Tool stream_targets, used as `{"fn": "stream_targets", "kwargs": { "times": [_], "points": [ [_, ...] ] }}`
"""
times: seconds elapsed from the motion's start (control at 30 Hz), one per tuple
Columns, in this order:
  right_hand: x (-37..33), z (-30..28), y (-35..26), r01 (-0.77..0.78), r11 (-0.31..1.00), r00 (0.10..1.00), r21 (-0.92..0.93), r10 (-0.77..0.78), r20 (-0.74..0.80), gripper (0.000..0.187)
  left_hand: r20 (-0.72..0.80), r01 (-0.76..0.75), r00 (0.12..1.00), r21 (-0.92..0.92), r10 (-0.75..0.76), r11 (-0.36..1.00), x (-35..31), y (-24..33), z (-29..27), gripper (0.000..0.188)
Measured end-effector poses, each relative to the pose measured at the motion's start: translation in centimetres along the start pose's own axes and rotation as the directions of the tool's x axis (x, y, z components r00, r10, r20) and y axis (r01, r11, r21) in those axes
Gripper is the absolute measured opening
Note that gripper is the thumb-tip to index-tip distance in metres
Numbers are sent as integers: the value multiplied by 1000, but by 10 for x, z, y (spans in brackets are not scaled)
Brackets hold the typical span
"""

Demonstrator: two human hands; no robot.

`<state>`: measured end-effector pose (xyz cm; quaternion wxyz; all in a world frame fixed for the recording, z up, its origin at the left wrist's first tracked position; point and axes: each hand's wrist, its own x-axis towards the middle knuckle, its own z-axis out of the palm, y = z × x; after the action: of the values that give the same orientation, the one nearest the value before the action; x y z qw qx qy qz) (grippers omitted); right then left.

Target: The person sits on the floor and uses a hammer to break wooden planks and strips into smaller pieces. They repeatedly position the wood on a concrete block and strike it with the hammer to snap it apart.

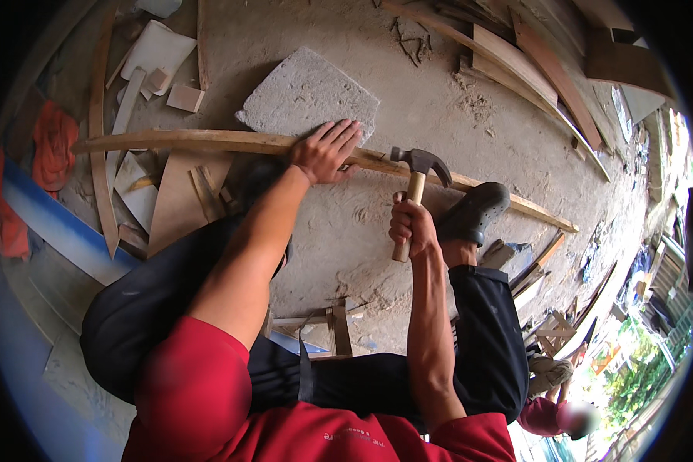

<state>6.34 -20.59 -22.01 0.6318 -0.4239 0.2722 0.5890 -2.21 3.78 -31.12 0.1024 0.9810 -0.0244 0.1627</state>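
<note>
R hand (412,225) nearest me, wrapped round handle of hammer (416,189), shaft pointing away fr. me. My shoe (477,214) just R of it, by the strip's R part; contact unclear. Wood strip (373,159) next out: long axis L–R across my front, R end slanting twd. me, approx. crosswise to shaft. Hammer head shows over strip, striking face L, claw R; touching or above, can't tell. L hand (325,152) is the closer one to strip: flat on it, open, L of hammer head. Strip crosses near edge of grey slab (308,96) on floor (346,239); L fingertips at slab's near R corner.
</note>
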Motion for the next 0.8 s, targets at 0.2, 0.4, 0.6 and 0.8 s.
{"fn": "stream_targets", "kwargs": {
  "times": [0.2,0.4,0.6,0.8],
  "points": [
    [-16,-13,-6,108,994,987,-35,-111,-117,6,-6,-5,1000,26,5,1000,-2,-2,0,62],
    [-34,40,-80,59,861,946,-506,-211,-247,13,15,1,1000,20,-1,1000,-3,-1,-1,61],
    [-41,80,-107,186,767,904,-614,-379,-199,10,70,10,997,8,-10,1000,-2,0,-1,62],
    [-27,50,-86,-185,649,971,-738,4,-240,14,51,8,999,32,-9,999,-3,1,-1,64]
  ]
}}
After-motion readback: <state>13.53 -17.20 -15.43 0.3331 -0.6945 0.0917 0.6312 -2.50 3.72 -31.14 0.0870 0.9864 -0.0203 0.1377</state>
